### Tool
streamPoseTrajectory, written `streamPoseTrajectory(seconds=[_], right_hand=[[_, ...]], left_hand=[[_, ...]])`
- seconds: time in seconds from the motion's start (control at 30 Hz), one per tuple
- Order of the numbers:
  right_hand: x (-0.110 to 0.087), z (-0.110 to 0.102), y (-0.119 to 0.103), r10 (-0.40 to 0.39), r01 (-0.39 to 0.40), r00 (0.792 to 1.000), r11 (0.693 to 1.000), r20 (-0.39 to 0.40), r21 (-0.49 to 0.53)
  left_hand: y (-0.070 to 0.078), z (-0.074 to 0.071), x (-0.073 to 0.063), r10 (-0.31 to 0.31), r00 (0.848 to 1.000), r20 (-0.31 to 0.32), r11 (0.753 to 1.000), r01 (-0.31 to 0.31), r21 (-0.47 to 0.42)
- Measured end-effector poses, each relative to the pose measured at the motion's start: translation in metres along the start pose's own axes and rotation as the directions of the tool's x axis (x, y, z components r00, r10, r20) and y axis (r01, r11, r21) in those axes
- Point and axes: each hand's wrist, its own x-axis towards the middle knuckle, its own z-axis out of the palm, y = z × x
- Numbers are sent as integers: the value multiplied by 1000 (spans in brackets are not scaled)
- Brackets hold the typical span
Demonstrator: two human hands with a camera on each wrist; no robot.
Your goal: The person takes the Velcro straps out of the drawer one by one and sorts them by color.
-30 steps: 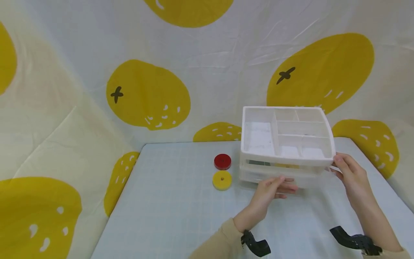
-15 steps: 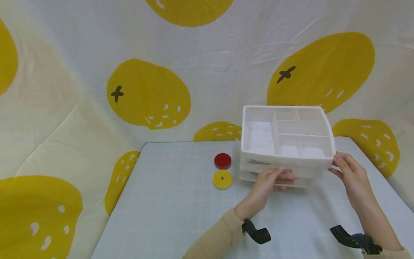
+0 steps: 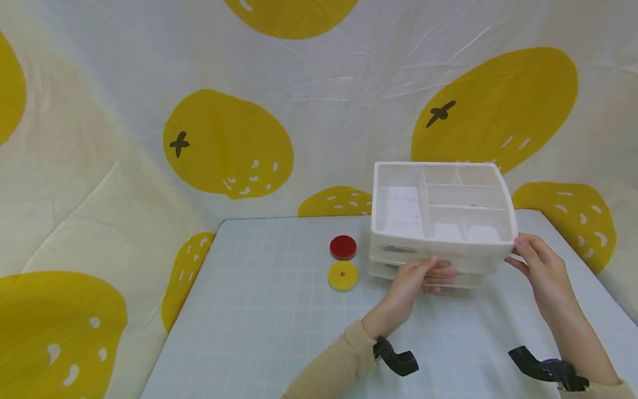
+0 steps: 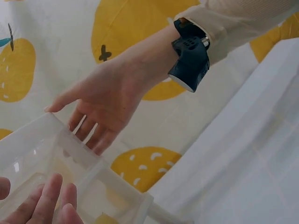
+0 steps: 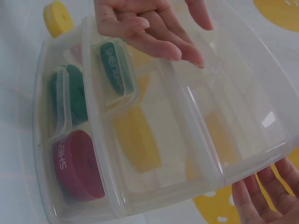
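Observation:
A white drawer organizer (image 3: 443,240), with a divided tray on top and translucent drawers below, stands at the right of the table. My left hand (image 3: 411,282) lies against the drawer fronts, its fingers extended and the palm turned toward the right. At the organizer's right front corner my right hand (image 3: 543,274) holds the side, thumb at the edge and fingers along the wall. Through the clear plastic in the right wrist view, a magenta roll (image 5: 79,165) and a green piece with white lettering (image 5: 113,67) show inside.
Left of the organizer, a red disc (image 3: 343,247) lies behind a yellow disc (image 3: 343,276), each with a small centre hole. The checked table (image 3: 259,310) ends at a white cloth backdrop (image 3: 329,127) with yellow fruit prints, close behind the organizer.
A drawer that stood out at the front has slid in, and my left hand has moved slightly toward the organizer. My right hand has stayed at the corner.

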Motion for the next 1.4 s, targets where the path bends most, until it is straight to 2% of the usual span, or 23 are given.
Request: streamPoseTrajectory(seconds=[0.27,0.43,0.67,0.77,0.93,1.23,1.4], right_hand=[[0,0,0,13,-13,1000,1000,3,7],[0,0,0,12,-12,1000,1000,1,-10],[0,0,-1,29,-30,1000,998,-9,-60],[0,0,-1,31,-32,999,997,-9,-64],[0,0,-1,25,-25,1000,998,-6,-53],[0,0,-1,8,-8,1000,998,2,-55],[0,0,-1,6,-6,1000,998,-2,-65]], left_hand=[[-12,-6,-7,-56,998,28,998,56,20],[-23,-11,-10,-83,997,11,996,82,32],[-41,-16,-13,-113,994,-8,994,113,-4],[-46,-17,-12,-123,992,-16,992,122,-46],[-47,-19,-11,-141,989,-52,983,133,-124],[-45,-21,-7,-140,987,-83,975,122,-186],[-44,-22,-5,-138,987,-88,975,120,-188]])
